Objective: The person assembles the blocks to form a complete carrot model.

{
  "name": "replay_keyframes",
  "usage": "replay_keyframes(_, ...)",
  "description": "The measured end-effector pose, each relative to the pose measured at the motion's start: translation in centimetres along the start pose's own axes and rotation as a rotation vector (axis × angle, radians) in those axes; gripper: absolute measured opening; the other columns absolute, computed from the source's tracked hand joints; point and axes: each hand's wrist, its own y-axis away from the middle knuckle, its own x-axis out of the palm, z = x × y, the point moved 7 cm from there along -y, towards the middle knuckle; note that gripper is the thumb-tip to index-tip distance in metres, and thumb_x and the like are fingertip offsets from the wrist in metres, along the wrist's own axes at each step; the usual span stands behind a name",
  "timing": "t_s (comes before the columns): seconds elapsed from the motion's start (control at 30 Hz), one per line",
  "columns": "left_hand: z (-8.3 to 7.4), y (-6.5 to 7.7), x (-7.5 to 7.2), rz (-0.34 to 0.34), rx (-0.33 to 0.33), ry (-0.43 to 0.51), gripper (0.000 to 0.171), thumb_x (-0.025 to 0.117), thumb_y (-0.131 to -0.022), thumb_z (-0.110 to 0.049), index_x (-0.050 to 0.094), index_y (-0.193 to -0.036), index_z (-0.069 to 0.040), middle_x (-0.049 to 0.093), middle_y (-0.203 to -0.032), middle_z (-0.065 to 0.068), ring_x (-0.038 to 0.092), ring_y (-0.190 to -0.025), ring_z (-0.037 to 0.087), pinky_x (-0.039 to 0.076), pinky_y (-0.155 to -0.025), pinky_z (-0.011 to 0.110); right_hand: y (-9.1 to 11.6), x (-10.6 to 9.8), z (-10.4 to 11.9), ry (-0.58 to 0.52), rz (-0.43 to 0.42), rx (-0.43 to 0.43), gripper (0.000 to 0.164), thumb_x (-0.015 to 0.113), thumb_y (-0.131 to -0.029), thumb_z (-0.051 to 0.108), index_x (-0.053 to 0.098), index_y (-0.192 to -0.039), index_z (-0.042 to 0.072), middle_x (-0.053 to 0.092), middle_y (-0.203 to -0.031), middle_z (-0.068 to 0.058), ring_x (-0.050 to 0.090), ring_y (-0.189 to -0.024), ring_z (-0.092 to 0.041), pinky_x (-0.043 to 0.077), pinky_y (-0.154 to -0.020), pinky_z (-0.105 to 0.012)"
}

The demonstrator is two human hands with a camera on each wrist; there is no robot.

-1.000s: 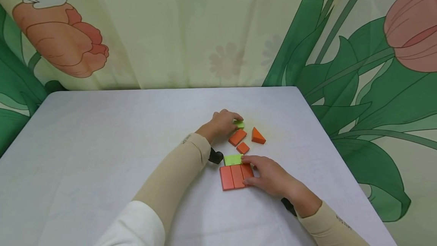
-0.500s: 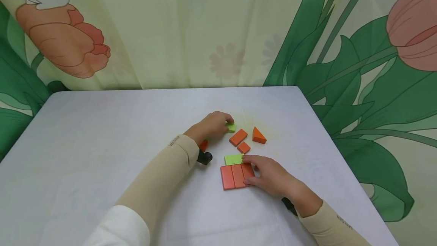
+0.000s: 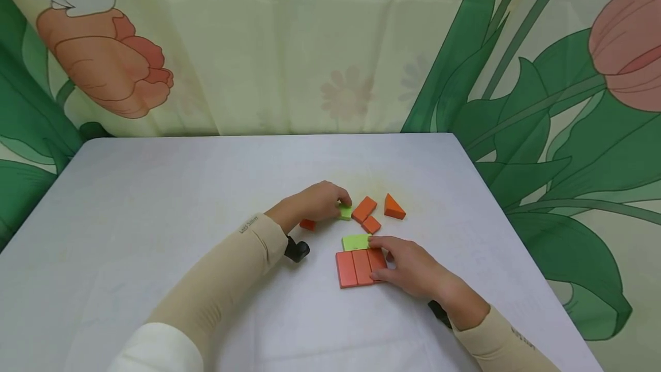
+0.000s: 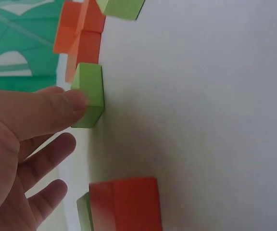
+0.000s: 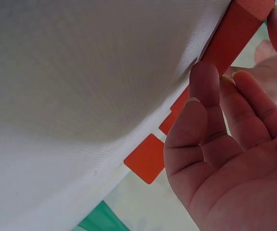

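Note:
My left hand [image 3: 321, 201] pinches a light green block [image 4: 91, 86], its thumb lying on the block's face in the left wrist view. Three red blocks [image 3: 354, 268] lie side by side as a flat rectangle, and another light green block [image 3: 355, 242] lies along their far side. At the right end, my right hand [image 3: 410, 266] grips the outermost red block between thumb and fingers, the index fingertip at the green block's corner. Fingertips press on a red block [image 5: 234, 38] in the right wrist view.
Beyond the grouped blocks lie an orange rectangular block [image 3: 364, 209], a small orange block [image 3: 371, 224] and an orange triangular block [image 3: 394, 208]. An orange-red block [image 3: 307, 224] shows partly under the left hand. The white-covered table [image 3: 155, 217] ends at a printed curtain [image 3: 289, 45].
My left hand has drawn the green block left and toward me, uncovering part of an orange-red block beneath the wrist. The right hand stays on the red blocks.

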Motion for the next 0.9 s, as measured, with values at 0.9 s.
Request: replay_keyframes(0.9,-4.0,-1.6,2.4,-0.030,0.103,0.119,0.029,0.069,-0.095,-0.012,0.068,-0.123,-0.010,0.067,-0.118,0.000,0.060,-0.101,0.012,0.047,-0.091,0.024,0.3,-0.4,0.1,-0.023,-0.024,-0.105,0.056,0.079,-0.087,0.027,0.059,-0.136,0.008,0.059,-0.102,0.009,0.052,-0.085,-0.012,0.044,-0.074,-0.030)
